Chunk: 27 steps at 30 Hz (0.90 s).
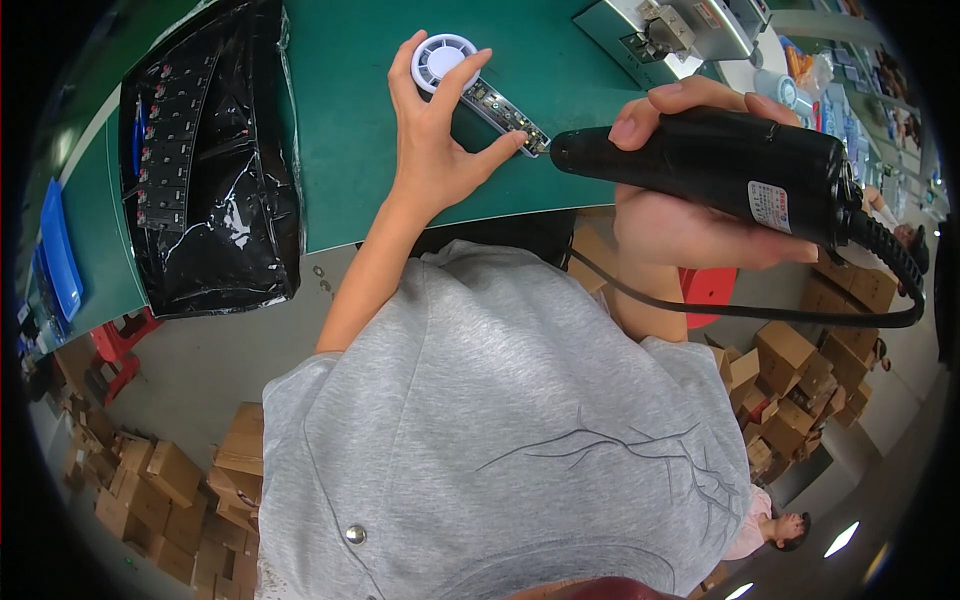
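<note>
Left hand (430, 140) pins a white handheld fan (470, 80) on the green counter (350, 120) as the right hand (680, 200), at three o'clock, grips a black electric screwdriver (710, 170), seemingly mid-fastening, bit alignment next.

The black electric screwdriver (730, 170) hides its own tip; at nine o'clock, the blue tray (57, 250) is edge-cut.

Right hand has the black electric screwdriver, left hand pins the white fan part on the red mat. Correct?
Not quite: the mat is green, not red, as the head view shows. The right hand does hold the black electric screwdriver, and the left hand pins the white fan part.
</note>
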Tool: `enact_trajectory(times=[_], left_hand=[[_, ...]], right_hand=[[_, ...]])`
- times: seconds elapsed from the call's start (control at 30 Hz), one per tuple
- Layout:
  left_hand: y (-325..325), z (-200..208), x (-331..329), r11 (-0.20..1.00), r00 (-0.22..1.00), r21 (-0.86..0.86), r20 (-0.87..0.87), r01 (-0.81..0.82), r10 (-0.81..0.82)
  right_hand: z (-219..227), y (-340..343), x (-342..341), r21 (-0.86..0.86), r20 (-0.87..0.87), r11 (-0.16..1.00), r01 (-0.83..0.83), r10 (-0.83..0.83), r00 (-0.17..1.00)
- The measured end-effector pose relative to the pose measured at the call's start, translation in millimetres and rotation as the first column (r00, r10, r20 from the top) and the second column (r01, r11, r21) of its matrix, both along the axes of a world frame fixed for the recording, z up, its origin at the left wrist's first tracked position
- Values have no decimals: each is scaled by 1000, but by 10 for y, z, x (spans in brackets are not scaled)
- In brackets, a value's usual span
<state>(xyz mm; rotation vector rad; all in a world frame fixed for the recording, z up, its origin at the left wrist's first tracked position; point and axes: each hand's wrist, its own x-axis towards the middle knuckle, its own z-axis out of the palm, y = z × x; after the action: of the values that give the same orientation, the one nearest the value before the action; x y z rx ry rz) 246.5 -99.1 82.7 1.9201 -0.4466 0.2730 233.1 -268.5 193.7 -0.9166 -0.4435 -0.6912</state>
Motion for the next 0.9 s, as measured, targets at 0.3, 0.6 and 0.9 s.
enact_trajectory(times=[0.3, 0.6, 0.9], left_hand=[[1, 4, -6, 1000, 1000, 3, -3, -2, 2], [3, 1, 7, 1000, 1000, 14, -2, 2, -2], [8, 30, 0, 999, 1000, 41, -9, -12, 12]], right_hand=[[-100, -65, -118, -207, 18, 977, 55, -52, 998], [170, -336, -179, -391, -99, 912, 127, -179, 979], [713, -953, 1026, -503, 86, 646, 574, -623, 777]])
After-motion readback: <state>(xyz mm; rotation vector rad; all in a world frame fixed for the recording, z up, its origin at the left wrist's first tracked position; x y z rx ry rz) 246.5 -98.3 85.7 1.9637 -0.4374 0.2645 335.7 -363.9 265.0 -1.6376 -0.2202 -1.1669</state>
